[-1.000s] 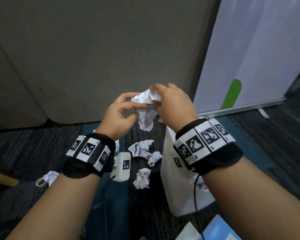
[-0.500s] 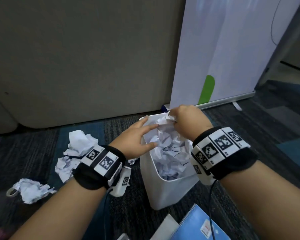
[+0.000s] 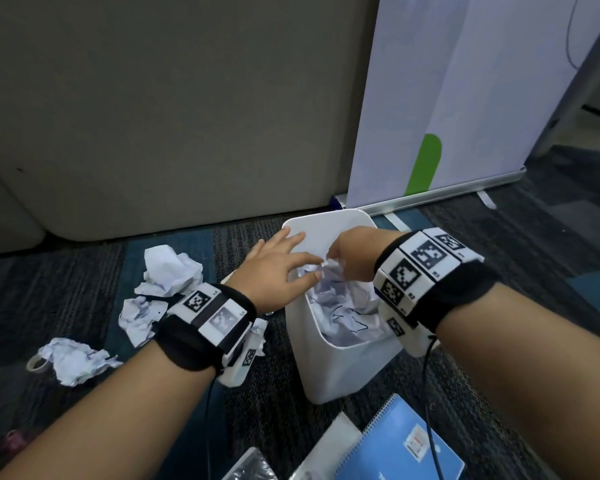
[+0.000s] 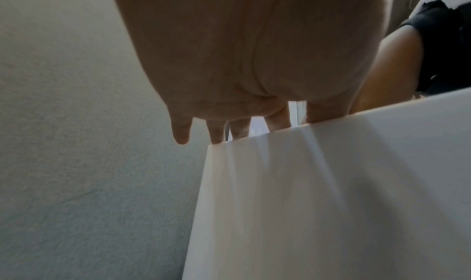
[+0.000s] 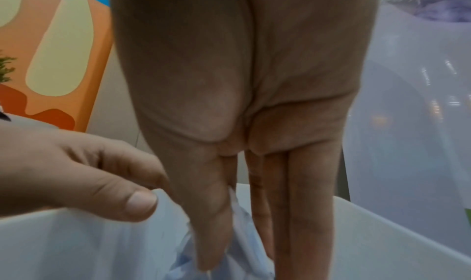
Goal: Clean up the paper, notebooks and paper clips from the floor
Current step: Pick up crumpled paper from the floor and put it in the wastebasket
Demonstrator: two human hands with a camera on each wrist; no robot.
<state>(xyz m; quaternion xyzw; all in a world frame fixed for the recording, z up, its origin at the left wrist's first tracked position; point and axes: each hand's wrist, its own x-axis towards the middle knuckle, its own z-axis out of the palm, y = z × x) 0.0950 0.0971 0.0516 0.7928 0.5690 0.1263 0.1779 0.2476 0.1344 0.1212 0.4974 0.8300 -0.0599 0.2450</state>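
A white bin (image 3: 333, 372) stands on the carpet, partly filled with crumpled paper (image 3: 343, 306). My right hand (image 3: 336, 261) points down into it, thumb and straight fingers pinching a crumpled paper ball (image 3: 329, 270) that touches the pile. The right wrist view shows that hand (image 5: 239, 244) with paper (image 5: 183, 268) squeezed between thumb and fingers. My left hand (image 3: 305, 261) hovers over the bin's left rim, fingers spread and holding nothing. In the left wrist view its fingers (image 4: 216, 131) reach past the bin's edge (image 4: 331, 183). Three crumpled sheets (image 3: 170, 271) (image 3: 137, 317) (image 3: 75, 358) lie on the floor to the left.
A blue spiral notebook (image 3: 399, 441) and a pale one (image 3: 326, 452) lie in front of the bin. A tape ring (image 3: 37, 363) sits by the leftmost paper. A grey panel stands behind, and a white banner stand (image 3: 465, 98) at the back right.
Both hands came down from in front of the grey panel to the bin. My right hand lowered the paper ball onto the pile; my left hand let go and spread over the rim.
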